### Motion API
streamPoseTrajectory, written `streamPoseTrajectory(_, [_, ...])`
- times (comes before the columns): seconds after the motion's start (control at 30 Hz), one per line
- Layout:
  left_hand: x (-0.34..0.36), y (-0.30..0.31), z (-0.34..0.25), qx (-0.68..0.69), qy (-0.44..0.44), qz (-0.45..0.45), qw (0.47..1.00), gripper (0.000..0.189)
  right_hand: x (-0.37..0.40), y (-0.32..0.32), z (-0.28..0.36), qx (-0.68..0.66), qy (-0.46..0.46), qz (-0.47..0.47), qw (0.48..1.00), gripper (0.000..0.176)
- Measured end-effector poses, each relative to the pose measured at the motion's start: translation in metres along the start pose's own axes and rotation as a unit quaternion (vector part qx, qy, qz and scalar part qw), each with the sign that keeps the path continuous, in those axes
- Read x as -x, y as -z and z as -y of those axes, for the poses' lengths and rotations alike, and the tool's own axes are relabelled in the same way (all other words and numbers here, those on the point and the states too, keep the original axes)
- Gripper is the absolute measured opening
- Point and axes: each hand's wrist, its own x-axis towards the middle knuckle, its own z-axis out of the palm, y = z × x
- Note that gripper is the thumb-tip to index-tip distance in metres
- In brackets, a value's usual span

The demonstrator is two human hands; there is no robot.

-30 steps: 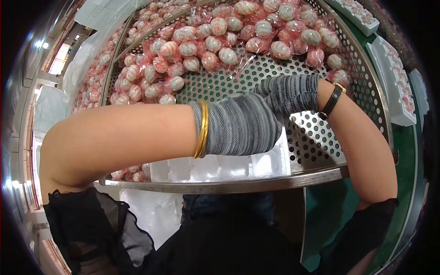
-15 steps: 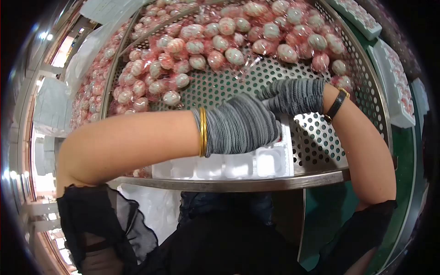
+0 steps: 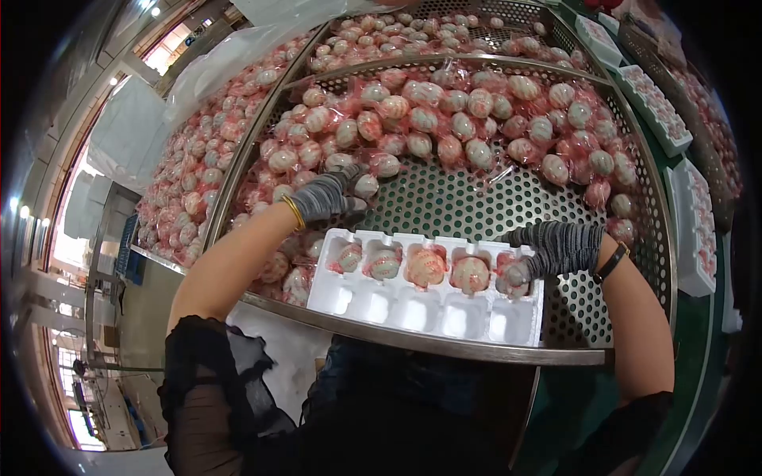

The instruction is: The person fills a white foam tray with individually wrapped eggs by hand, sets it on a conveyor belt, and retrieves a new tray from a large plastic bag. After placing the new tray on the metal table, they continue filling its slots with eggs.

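A white foam tray (image 3: pixel 361 297) lies at the near edge of the perforated metal bin (image 3: pixel 444 208). Its far row holds several wrapped eggs (image 3: pixel 426 267); the near row's cups are bare. My right hand (image 3: pixel 559 247), in a striped grey glove, has its fingers on the egg in the rightmost far cup. Over on the left, my left hand (image 3: pixel 327 195), gloved alike, reaches to the pile with fingers apart, beside a wrapped egg (image 3: pixel 367 186). Nothing shows held in it.
Many wrapped eggs (image 3: pixel 479 103) are heaped along the bin's far and left sides. More eggs (image 3: pixel 190 202) lie outside on the left. Filled white trays (image 3: pixel 689 230) stand on the green surface at right.
My left hand has moved from beside my right hand to the egg pile on the left, uncovering the tray's filled far row. The view has shifted, showing more of the bin's far side.
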Motion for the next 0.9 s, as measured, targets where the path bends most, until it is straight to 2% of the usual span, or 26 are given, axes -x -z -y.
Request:
streamPoseTrajectory(0.03, [-0.002,-0.007,0.0,0.007,0.033,-0.017,0.999,0.079,0.0,0.002,0.003,0.003,-0.011,0.012,1.0,0.079])
streamPoseTrajectory(0.13, [-0.006,-0.016,-0.022,-0.082,0.073,-0.097,0.989,0.078,0.001,0.005,0.005,-0.026,-0.011,0.045,0.999,0.076])
streamPoseTrajectory(0.17, [-0.011,-0.025,-0.01,-0.115,0.032,-0.132,0.984,0.079,0.003,0.005,0.007,-0.038,-0.008,0.049,0.998,0.077])
streamPoseTrajectory(0.27, [-0.01,-0.029,0.0,-0.143,-0.033,-0.134,0.98,0.079,0.004,0.001,0.01,-0.043,-0.037,0.007,0.998,0.077])
streamPoseTrajectory(0.3, [-0.008,-0.029,0.002,-0.166,-0.059,-0.152,0.973,0.073,0.006,0.005,0.016,-0.058,-0.05,0.025,0.997,0.075])
streamPoseTrajectory(0.4, [-0.004,-0.019,-0.001,-0.174,-0.021,-0.105,0.979,0.065,0.009,0.011,0.031,-0.054,-0.097,0.052,0.992,0.073])
streamPoseTrajectory(0.47, [-0.003,-0.017,0.001,-0.03,-0.061,-0.095,0.993,0.061,0.009,0.009,0.028,-0.041,-0.081,0.039,0.995,0.073])
streamPoseTrajectory(0.5, [-0.004,-0.018,0.002,0.043,-0.082,-0.086,0.992,0.059,0.005,0.0,0.013,-0.02,-0.038,0.003,0.999,0.074])
streamPoseTrajectory(0.53, [-0.003,-0.016,0.0,0.183,-0.107,-0.091,0.973,0.057,0.005,0.001,0.017,-0.052,-0.061,0.008,0.997,0.078])
streamPoseTrajectory(0.6, [0.003,-0.009,-0.015,0.45,-0.144,-0.092,0.877,0.054,0.005,0.003,0.017,-0.113,-0.092,0.047,0.988,0.077])
streamPoseTrajectory(0.63, [0.007,0.003,-0.033,0.439,-0.132,-0.086,0.884,0.055,0.006,0.003,0.018,-0.092,-0.067,0.025,0.993,0.075])
streamPoseTrajectory(0.67, [0.017,0.011,-0.059,0.5,-0.104,-0.06,0.858,0.056,0.002,0.004,0.015,-0.086,-0.09,0.059,0.99,0.077])
streamPoseTrajectory(0.73, [0.039,0.014,-0.11,0.617,-0.039,-0.005,0.786,0.057,0.009,0.007,0.027,-0.068,-0.103,0.049,0.991,0.072])
streamPoseTrajectory(0.77, [0.04,0.007,-0.125,0.529,-0.11,-0.016,0.841,0.057,0.009,0.007,0.026,-0.054,-0.077,0.037,0.995,0.071])
streamPoseTrajectory(0.8, [0.041,0.001,-0.14,0.434,-0.182,-0.029,0.882,0.058,0.006,0.006,0.023,-0.053,-0.096,0.056,0.992,0.069])
streamPoseTrajectory(0.83, [0.047,0.009,-0.16,0.514,-0.167,0.106,0.835,0.057,0.005,0.007,0.021,-0.06,-0.074,0.065,0.993,0.067])
streamPoseTrajectory(0.87, [0.04,-0.002,-0.167,0.452,-0.27,0.121,0.842,0.059,0.006,0.005,0.022,-0.066,-0.052,0.07,0.994,0.066])
streamPoseTrajectory(0.9, [0.042,-0.013,-0.177,0.47,-0.243,0.155,0.834,0.054,0.003,0.0,0.018,-0.015,-0.066,0.051,0.996,0.063])
